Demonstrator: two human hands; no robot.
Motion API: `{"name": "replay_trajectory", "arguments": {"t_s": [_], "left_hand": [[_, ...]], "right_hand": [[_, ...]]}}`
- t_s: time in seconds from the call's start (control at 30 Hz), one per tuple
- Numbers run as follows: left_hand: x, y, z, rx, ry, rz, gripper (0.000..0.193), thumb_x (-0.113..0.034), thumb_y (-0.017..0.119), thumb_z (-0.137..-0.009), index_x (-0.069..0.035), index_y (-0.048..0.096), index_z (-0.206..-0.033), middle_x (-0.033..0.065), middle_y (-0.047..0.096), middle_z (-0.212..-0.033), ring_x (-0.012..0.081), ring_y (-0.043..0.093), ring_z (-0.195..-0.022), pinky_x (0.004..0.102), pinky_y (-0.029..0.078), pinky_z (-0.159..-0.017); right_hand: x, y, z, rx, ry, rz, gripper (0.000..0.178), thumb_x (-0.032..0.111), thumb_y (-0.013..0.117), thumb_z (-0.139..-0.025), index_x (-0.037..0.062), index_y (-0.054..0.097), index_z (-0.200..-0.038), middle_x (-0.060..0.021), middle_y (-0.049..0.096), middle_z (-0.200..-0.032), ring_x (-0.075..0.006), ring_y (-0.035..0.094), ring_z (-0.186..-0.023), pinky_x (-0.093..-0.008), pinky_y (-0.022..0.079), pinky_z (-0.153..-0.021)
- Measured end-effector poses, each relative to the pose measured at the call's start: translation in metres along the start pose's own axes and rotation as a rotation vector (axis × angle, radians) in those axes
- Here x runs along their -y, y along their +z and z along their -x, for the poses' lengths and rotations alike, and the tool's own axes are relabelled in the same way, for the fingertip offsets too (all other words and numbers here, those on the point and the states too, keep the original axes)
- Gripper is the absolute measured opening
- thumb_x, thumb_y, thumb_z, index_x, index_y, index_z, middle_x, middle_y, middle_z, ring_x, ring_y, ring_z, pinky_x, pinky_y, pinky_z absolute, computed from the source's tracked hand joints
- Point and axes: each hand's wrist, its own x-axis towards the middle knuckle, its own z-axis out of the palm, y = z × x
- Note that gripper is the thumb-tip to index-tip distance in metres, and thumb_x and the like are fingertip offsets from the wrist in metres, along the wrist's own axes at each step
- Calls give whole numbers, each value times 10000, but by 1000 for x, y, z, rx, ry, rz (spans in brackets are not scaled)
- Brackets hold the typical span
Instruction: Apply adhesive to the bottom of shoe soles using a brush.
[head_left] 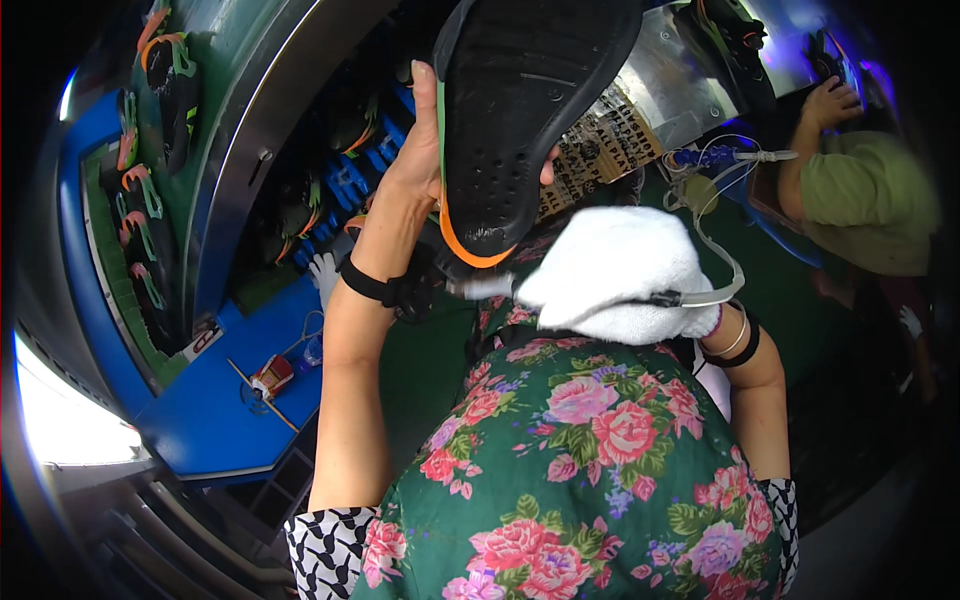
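My left hand (410,160) grips a black shoe sole (520,110) by its edges, thumb on the left side and a fingertip showing on the right. Small holes dot the heel half, and wet-looking streaks glisten on it; an orange and green rim shows along its edge. A thick white mitt covers my right hand (620,275), hiding the fingers. From the mitt a brush (487,288) with pale bristles points left, just below the heel and apart from it. A clear hose (715,295) runs to the mitt.
Black shoes with orange and green loops (175,95) stand on a green belt at left, beside a curved metal rail (235,150). A blue table (215,410) holds a small red-and-white item (271,377). Printed cardboard (610,145) lies behind the sole. Another person (865,200) works at right.
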Motion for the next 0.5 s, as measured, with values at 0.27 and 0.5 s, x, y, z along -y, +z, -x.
{"name": "replay_trajectory", "arguments": {"t_s": [0.27, 0.5], "left_hand": [[2, 0, -3, -16, -163, -66, 1024, -828, 264, -892, 29, 488, -1406, 259, 699, -1052, 345, 749, -852, 442, 656, -721], [-6, 17, -16, -247, -328, -158, 695, -604, 463, -1012, -8, 611, -1337, 124, 715, -1176, 146, 731, -939, 283, 628, -775]], "right_hand": [[-1, 2, -1, 45, -6, 200, 217, 64, 785, -756, 127, 773, -963, -37, 764, -1016, -242, 712, -837, -359, 574, -758], [-16, -3, 7, 41, -118, 462, 231, 69, 761, -747, 99, 765, -976, -63, 761, -1037, -256, 709, -877, -377, 576, -753]]}}
